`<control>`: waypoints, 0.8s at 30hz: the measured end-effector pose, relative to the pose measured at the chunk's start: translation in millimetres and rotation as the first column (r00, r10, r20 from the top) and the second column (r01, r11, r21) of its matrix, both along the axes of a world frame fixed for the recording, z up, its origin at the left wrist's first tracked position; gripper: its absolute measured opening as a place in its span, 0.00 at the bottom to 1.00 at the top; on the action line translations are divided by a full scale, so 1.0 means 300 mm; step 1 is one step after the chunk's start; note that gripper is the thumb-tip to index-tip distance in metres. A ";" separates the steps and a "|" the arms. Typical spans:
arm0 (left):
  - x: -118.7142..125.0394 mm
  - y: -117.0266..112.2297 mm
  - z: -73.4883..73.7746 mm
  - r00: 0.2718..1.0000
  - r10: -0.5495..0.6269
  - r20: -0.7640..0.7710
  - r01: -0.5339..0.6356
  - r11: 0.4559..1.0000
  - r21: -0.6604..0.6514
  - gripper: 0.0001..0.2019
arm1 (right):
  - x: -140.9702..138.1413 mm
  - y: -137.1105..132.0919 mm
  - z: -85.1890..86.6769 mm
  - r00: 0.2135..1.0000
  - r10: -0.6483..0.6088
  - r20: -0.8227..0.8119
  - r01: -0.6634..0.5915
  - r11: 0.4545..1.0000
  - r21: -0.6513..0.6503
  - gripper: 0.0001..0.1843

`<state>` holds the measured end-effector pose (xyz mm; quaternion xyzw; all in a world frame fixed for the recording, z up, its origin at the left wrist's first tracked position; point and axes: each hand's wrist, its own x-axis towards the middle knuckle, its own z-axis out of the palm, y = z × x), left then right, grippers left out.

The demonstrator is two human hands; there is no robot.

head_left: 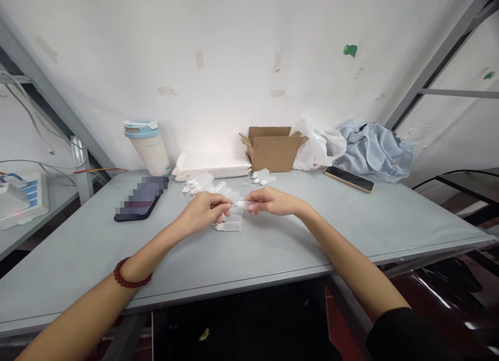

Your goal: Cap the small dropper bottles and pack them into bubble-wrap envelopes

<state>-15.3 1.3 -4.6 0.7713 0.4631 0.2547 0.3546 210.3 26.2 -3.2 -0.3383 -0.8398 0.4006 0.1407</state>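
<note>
The right grip [268, 201] is closed on the body of a small translucent bottle [245, 205], held lengthwise between the two hands above the counter [288, 246]. The left grip [205, 210] is pinched at the nozzle end of the same bottle; the exact contact point is too small to tell. A second bottle [230, 224] lies flat just on the near side of both grips. A bottle pile [218, 188] lies just beyond the left grip; a smaller bottle group [262, 177] lies just beyond the right grip. Farther beyond the grips stand a white stack [216, 166] and an open carton [273, 154]. A dark phone [150, 197] lies left of the left grip; another phone [350, 179] lies right of and beyond the right grip.
</note>
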 end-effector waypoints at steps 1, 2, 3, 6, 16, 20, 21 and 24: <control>0.000 0.000 0.001 1.000 -0.004 -0.003 0.004 1.000 -0.001 0.12 | 0.000 -0.001 0.001 1.000 -0.002 0.001 0.002 1.000 0.000 0.08; 0.000 -0.001 0.001 1.000 -0.007 -0.004 0.007 1.000 -0.002 0.12 | 0.000 -0.002 0.002 1.000 -0.002 0.000 0.002 1.000 -0.002 0.08; 0.000 -0.002 0.001 1.000 -0.010 -0.003 0.010 1.000 -0.003 0.12 | 0.000 -0.003 0.003 1.000 -0.001 -0.004 0.001 1.000 -0.008 0.09; -0.001 -0.003 0.001 1.000 -0.014 -0.001 0.014 1.000 -0.004 0.12 | 0.001 -0.001 0.004 1.000 0.005 -0.020 -0.005 1.000 -0.025 0.09; -0.004 0.000 -0.007 0.999 -0.038 0.000 0.038 0.999 0.009 0.12 | 0.000 0.001 0.003 1.000 0.001 -0.015 -0.001 1.000 -0.024 0.08; -0.004 -0.002 -0.009 0.999 -0.040 -0.023 0.041 0.999 0.033 0.12 | 0.001 0.001 0.002 1.000 0.012 -0.018 -0.012 1.000 -0.013 0.10; -0.004 -0.003 -0.010 0.999 -0.040 -0.031 0.041 0.998 0.041 0.13 | 0.001 0.001 0.002 1.000 0.015 -0.015 -0.015 1.000 -0.003 0.10; -0.003 -0.007 -0.014 0.997 -0.040 -0.062 0.044 0.997 0.064 0.13 | -0.001 0.001 -0.001 1.000 0.004 -0.004 -0.004 0.998 0.067 0.12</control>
